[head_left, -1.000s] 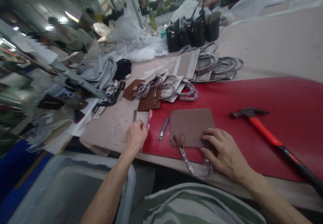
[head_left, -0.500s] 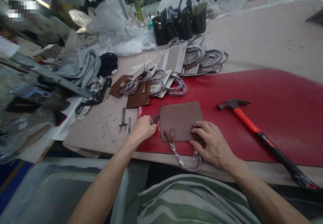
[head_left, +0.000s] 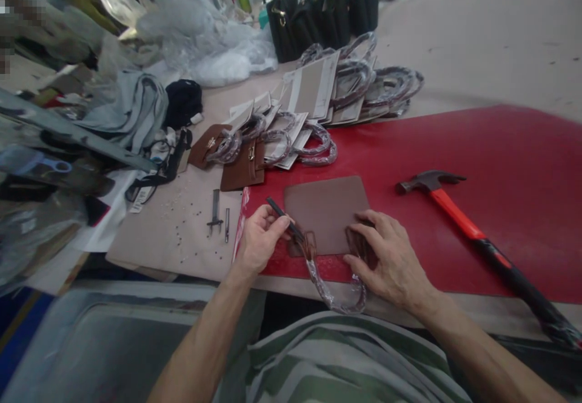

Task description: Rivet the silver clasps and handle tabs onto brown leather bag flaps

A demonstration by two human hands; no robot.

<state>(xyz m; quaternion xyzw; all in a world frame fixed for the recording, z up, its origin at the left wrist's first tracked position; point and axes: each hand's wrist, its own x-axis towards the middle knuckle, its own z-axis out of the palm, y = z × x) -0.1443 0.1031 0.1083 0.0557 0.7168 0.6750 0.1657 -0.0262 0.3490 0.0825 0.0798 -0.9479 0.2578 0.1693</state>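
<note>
A brown leather panel (head_left: 325, 203) lies on the red mat in front of me. Across its near edge rests a plastic-wrapped bag handle (head_left: 325, 291), its loop hanging toward me over the table edge. Between thumb and fingers, my left hand (head_left: 260, 242) pinches a slim dark bar-shaped tool (head_left: 276, 206). The tool's lower end is at the handle's left strap end, over the panel; whether they touch, I cannot tell. My right hand (head_left: 391, 260) curls its fingers around the handle's right strap end, which is partly hidden by them.
A claw hammer (head_left: 454, 212) lies on the red mat (head_left: 509, 166) at right. A caliper-like tool (head_left: 215, 212) and a thin metal rod (head_left: 227, 225) lie left, near scattered small bits. Behind are brown panels (head_left: 239, 173), more wrapped handles (head_left: 318, 142) and black bags (head_left: 313, 24).
My left hand has moved right with the dark tool, bringing its lower end from beside the panel to the handle's left strap end. My right hand stays at the right strap end.
</note>
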